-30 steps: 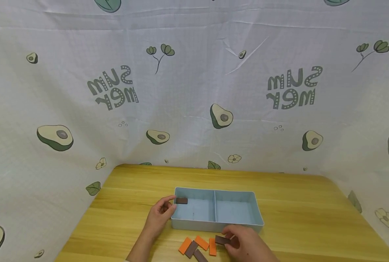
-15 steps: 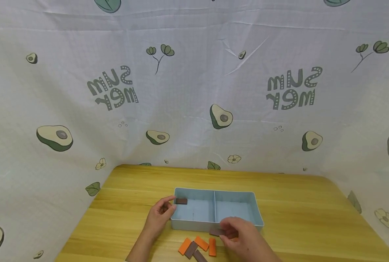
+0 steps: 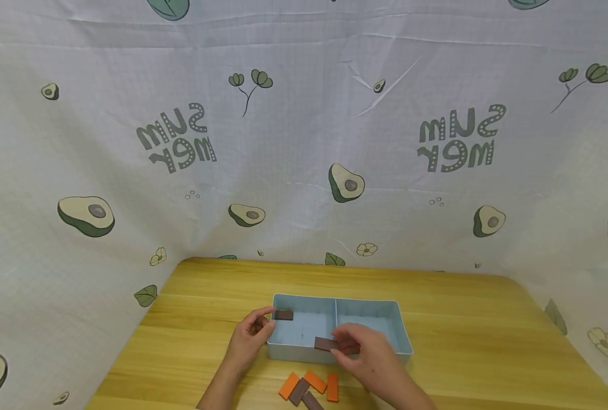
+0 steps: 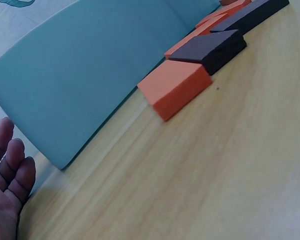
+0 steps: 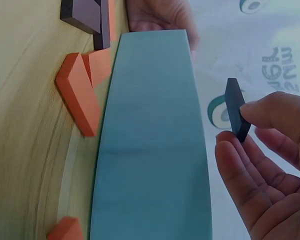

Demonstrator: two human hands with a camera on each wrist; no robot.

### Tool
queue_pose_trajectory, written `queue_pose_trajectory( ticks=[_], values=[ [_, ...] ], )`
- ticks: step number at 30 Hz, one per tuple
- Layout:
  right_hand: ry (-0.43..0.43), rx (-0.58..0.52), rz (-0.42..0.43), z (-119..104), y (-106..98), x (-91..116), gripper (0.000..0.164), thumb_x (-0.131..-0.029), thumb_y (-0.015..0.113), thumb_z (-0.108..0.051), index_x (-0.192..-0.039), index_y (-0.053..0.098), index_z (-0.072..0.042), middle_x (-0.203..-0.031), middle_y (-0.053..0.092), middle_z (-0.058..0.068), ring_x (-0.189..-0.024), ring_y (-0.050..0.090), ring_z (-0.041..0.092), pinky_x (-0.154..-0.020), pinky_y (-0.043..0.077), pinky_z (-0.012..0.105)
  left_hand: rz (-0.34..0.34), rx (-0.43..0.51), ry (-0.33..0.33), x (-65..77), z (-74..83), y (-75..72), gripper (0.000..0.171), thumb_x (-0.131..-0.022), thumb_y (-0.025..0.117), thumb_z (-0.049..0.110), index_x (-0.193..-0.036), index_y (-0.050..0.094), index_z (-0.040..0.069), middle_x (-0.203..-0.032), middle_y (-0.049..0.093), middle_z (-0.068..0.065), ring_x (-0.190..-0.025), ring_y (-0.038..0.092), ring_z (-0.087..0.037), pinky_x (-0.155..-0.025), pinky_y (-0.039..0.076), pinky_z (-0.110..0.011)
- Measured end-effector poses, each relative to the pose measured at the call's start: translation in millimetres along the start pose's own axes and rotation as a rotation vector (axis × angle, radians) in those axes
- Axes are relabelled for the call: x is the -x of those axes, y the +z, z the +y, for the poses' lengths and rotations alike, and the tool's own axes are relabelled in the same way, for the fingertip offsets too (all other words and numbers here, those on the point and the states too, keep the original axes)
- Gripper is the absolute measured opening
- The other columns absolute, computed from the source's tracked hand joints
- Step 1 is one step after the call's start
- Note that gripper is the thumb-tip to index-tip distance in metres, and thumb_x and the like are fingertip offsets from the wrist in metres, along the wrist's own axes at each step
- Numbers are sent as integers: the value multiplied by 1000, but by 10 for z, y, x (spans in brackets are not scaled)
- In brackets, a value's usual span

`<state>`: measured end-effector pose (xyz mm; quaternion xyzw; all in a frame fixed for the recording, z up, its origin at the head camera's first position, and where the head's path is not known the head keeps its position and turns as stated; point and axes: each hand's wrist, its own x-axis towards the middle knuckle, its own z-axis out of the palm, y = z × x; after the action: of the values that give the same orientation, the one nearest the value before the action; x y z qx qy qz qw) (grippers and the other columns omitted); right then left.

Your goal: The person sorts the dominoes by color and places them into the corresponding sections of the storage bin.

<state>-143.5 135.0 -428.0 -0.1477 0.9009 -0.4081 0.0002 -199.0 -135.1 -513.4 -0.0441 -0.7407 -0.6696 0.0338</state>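
Note:
A pale blue box (image 3: 299, 353) with a divider across its middle stands on the table. My left hand (image 3: 251, 337) holds its left end, with index finger and thumb at the rim; the other fingers show bent beside the corner in the left wrist view. My right hand (image 3: 368, 356) pinches a dark brown domino-like block (image 3: 325, 343) between thumb and fingers, raised at the box's front rim. In the right wrist view that held block (image 5: 235, 107) is seen nearly edge-on. Another brown block (image 3: 284, 315) lies in the left compartment, against its left side.
In front of the box lie loose blocks on the wooden table (image 3: 463, 341): orange ones (image 3: 332, 388) and brown ones (image 3: 299, 391), some touching each other. A white cloth (image 3: 294, 142) printed with avocados hangs behind the table and along its sides.
My right hand has lifted the brown block from beside the orange ones and carried it up and leftward to the box's front rim. My left hand has stayed at the box.

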Motion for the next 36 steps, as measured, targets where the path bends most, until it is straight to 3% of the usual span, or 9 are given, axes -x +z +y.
queue_pose_trajectory(
  ticks=[7,20,36],
  values=[
    [-26,-12,7,-55,94,-161,24,-87,81,-16,-110,73,-11,-103,74,1,-83,70,6,-73,59,21,1,-4,4,-4,-3,3,34,-94,73,14,-127,69,5,-86,57,0,-71,51,-7,-65,43,-20],
    [-109,74,-28,-72,240,-483,21,-89,77,-11,-109,72,-10,-104,76,5,-85,73,14,-73,60,27,0,-1,4,-6,-14,9,32,-94,73,15,-126,70,8,-86,58,0,-70,51,-7,-64,44,-20],
    [-80,85,-85,-5,403,-737,26,-90,77,-11,-115,70,-8,-105,75,6,-90,72,17,-77,61,34,7,16,-16,-4,3,6,32,-94,73,15,-125,70,10,-86,58,-1,-70,51,-8,-63,43,-21]
  ],
)
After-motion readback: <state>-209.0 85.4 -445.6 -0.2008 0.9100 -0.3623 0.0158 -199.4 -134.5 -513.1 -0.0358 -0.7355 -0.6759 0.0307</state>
